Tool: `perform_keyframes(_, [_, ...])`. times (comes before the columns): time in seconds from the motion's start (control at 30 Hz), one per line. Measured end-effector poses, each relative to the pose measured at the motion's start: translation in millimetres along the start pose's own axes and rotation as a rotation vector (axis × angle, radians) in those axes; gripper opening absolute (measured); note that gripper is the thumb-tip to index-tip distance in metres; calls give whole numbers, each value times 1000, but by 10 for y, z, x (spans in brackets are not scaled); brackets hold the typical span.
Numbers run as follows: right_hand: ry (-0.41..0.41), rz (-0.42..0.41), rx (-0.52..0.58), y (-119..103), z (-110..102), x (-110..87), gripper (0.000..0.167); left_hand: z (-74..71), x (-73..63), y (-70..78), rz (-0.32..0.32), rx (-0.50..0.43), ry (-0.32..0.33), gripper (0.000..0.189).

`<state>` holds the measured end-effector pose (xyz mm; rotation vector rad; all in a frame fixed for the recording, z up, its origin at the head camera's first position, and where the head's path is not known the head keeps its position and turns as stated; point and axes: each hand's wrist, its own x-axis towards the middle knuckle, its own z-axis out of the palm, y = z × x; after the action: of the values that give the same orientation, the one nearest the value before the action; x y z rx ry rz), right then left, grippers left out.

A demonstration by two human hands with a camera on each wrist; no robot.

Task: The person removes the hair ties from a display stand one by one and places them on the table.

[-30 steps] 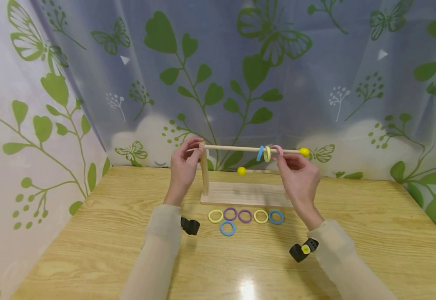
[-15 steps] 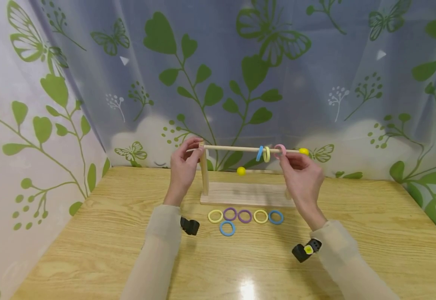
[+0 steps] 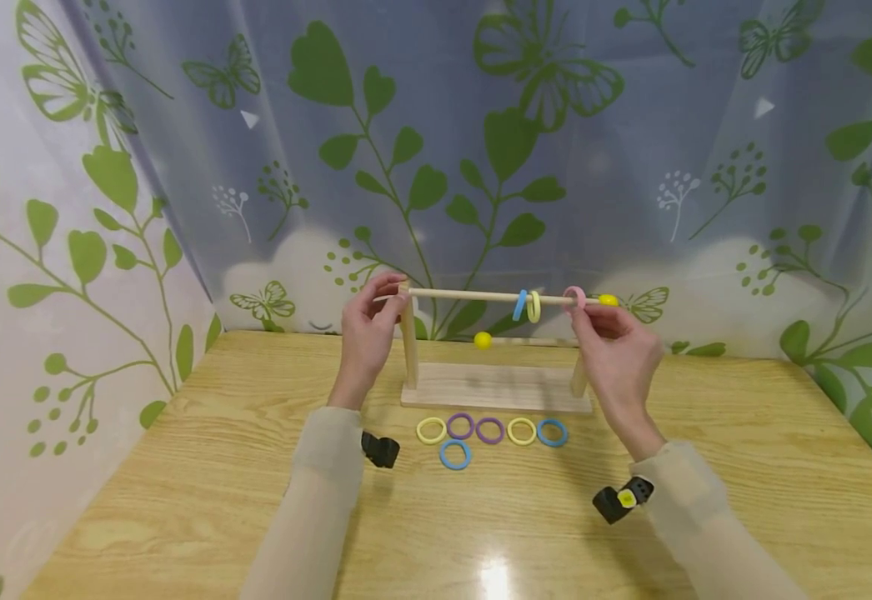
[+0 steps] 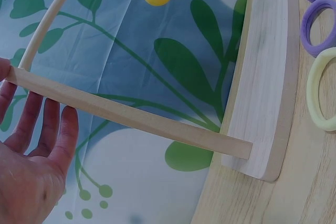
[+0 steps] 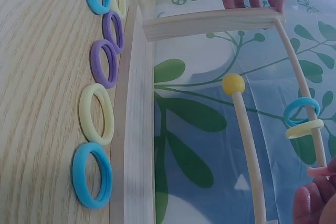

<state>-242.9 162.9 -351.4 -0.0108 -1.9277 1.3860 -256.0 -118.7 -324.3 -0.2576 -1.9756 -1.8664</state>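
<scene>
My left hand [image 3: 371, 321] grips the top of the left upright post [image 3: 409, 350] of a wooden rack. From that post an upper rod [image 3: 466, 295] runs right to a yellow end ball [image 3: 608, 300]. A blue ring [image 3: 520, 305] and a pale yellow ring [image 3: 533, 307] hang side by side near mid-rod. To their right, my right hand [image 3: 619, 354] pinches a pink ring [image 3: 574, 292] around the rod. In the right wrist view only an edge of the pink ring [image 5: 317, 172] shows beside the fingertips.
A lower rod [image 3: 529, 342] ends in a yellow ball [image 3: 483, 341]. In front of the rack's base [image 3: 496, 387], several loose rings lie on the table, among them a blue ring [image 3: 455, 455] nearest me. A patterned curtain [image 3: 436, 125] hangs behind.
My right hand has slid the pink ring rightward along the rod, away from the blue and yellow rings and closer to the end ball. My left hand has stayed on the post.
</scene>
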Motion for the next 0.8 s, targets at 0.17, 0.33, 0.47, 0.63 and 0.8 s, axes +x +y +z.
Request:
perform_keyframes(0.17, [21, 11, -9, 5, -34, 20, 19, -7, -4, 12, 3, -2, -1, 28])
perform_keyframes(0.33, [39, 6, -21, 9, -69, 29, 17, -7, 1, 4, -2, 2, -2, 28])
perform_keyframes(0.47, [47, 19, -17, 17, -94, 37, 19, -5, -2, 11, -12, 1, -2, 28])
perform_keyframes(0.63, [51, 29, -25, 31, -124, 47, 23, -6, 49, -118, -23, -2, -4, 28])
perform_keyframes(0.8, [60, 40, -33, 41, -151, 64, 26, -13, 117, -282, -15, 1, 1, 29])
